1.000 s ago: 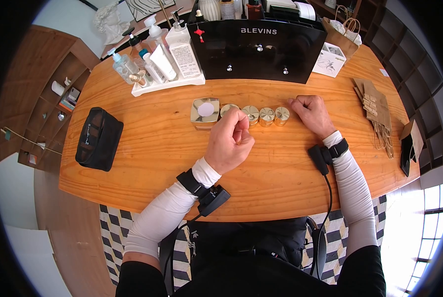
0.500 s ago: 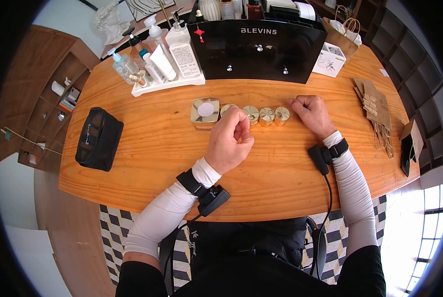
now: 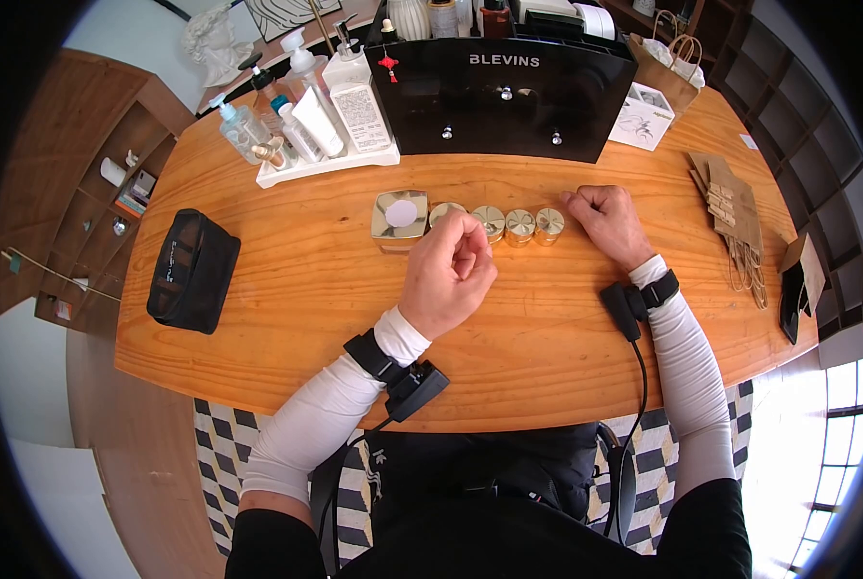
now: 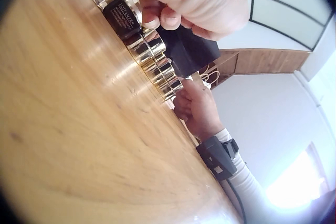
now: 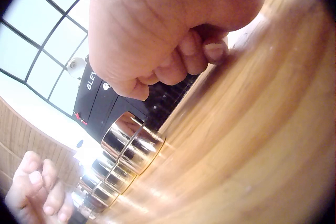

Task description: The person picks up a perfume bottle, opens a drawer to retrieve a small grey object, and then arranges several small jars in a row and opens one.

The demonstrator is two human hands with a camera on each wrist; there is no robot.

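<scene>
In the head view, a row of gold-lidded jars [image 3: 519, 226] runs across the table in front of the body. At its left end is a larger square one with a gold lid [image 3: 388, 234] and a pale round spot on top. My left hand [image 3: 445, 275] hovers over the row with fingers loosely curled and nothing in them, hiding part of the jars. Close below its fingers, in the left wrist view, is a dark jar [image 4: 122, 19] with a printed label. My right hand [image 3: 608, 222] rests as a fist on the table, just right of the last jar, holding nothing.
A black drawer cabinet [image 3: 504, 116] stands behind the jars. Left of it, a white tray [image 3: 354, 166] carries bottles and tubes. A black mesh pouch [image 3: 195, 270] lies far left; brown paper bags [image 3: 735, 207] lie at right. A white box [image 3: 642, 118] is beside the cabinet.
</scene>
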